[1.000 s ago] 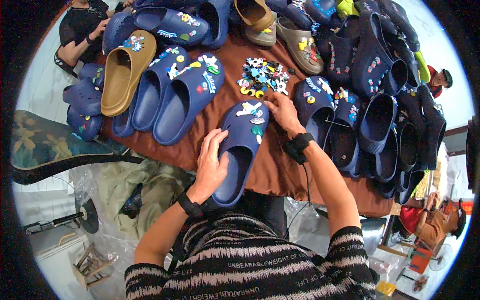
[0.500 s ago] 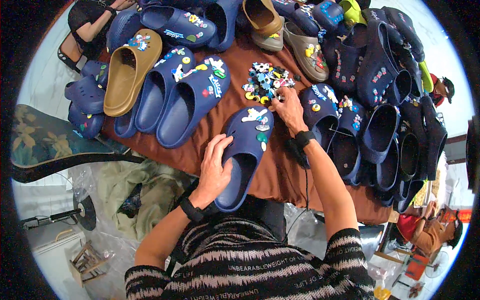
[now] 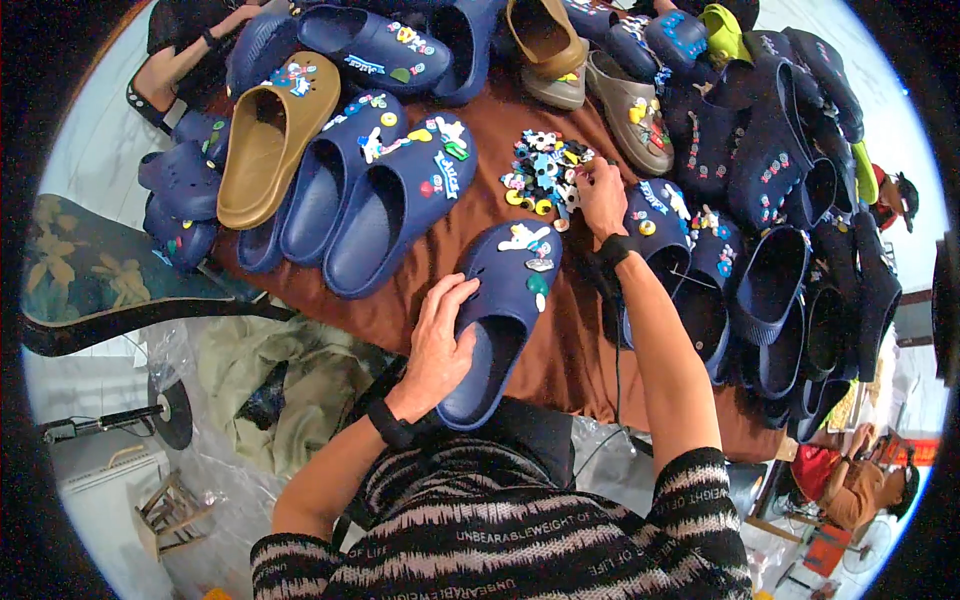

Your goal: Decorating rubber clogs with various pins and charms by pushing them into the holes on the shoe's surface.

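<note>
A navy blue clog (image 3: 500, 285) lies toe away from me at the near edge of the table. My left hand (image 3: 440, 345) holds its left side, thumb at the opening and fingers on the upper. On the clog's toe sit a white figure charm (image 3: 525, 238), a small pale charm below it, and green and white pieces down the right side. Beyond the toe is a heap of colourful shoe charms (image 3: 545, 165). My right hand (image 3: 603, 198) is at the heap's right edge, fingertips bunched together; what they pinch, if anything, is hidden.
Brown cloth (image 3: 400, 318) covers the table. Decorated navy clogs (image 3: 400, 215) and a tan clog (image 3: 275, 140) stand at the left; many dark clogs (image 3: 765, 290) crowd the right. A thin cable (image 3: 617, 380) hangs near my right forearm. Other people (image 3: 862, 485) are at the far right.
My right hand has shifted slightly to the right along the edge of the charm heap. My left hand keeps its hold on the clog. The whole view has moved a little.
</note>
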Available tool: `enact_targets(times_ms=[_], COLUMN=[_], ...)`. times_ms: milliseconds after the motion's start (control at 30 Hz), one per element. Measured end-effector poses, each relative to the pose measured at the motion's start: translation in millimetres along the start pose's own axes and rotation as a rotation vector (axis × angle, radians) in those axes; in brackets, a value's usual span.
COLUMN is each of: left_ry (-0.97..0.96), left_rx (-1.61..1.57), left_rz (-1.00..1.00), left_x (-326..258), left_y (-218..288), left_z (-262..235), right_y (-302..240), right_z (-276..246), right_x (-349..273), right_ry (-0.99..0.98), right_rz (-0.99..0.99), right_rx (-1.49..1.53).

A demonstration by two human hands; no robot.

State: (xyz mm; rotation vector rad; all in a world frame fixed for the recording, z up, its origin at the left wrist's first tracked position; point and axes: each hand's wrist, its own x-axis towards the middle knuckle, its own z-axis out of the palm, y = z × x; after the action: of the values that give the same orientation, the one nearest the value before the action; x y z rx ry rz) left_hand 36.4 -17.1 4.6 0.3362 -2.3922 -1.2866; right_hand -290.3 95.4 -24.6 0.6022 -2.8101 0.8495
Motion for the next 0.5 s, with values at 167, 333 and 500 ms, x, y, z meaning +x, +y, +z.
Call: enact_targets(times_ms=[167,333,500], left_ry=[0.007,0.001,0.003], left_rx=[-0.003,-0.004,-0.005], left_rz=[0.006,-0.008,-0.001], left_x=[1,1,0], left_y=[1,1,1], left_z=[0,-1,0], right_y=[12,11,15], right_z=[2,-1,-20], right_x=[8,7,-3], right_ry=[0.005,0.017,-0.303], right_rz=[-0.042,-0.026,0.378], right_rx=[0.091,0.224,1.002])
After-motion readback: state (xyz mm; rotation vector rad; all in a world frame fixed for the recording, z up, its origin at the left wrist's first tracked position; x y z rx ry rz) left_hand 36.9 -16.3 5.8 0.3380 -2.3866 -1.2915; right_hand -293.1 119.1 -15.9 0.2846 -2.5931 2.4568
